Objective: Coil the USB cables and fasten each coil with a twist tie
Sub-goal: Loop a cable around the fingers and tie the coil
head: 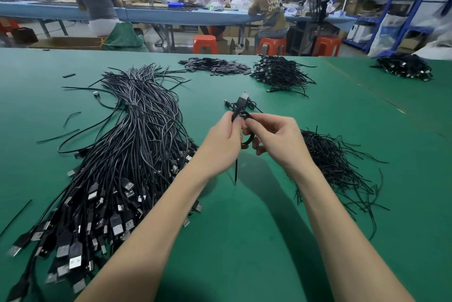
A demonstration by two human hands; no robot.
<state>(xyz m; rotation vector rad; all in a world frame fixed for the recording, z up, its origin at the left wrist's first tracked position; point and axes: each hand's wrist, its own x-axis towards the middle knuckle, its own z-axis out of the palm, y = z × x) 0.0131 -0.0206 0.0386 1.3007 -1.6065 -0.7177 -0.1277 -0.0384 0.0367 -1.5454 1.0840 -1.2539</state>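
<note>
From the head camera, the left hand (226,145) and the right hand (274,140) both pinch one coiled USB cable (241,115) above the green table (244,228); a twist tie (236,172) hangs below it. The uncoiled cables (117,167) lie at the left, loose ties (335,162) at the right.

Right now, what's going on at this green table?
A person holds a small coiled USB cable above the green table, left hand and right hand both pinching it, apparently working a twist tie whose end hangs below. Uncoiled cables lie left, loose ties right, finished coils farther back.
</note>
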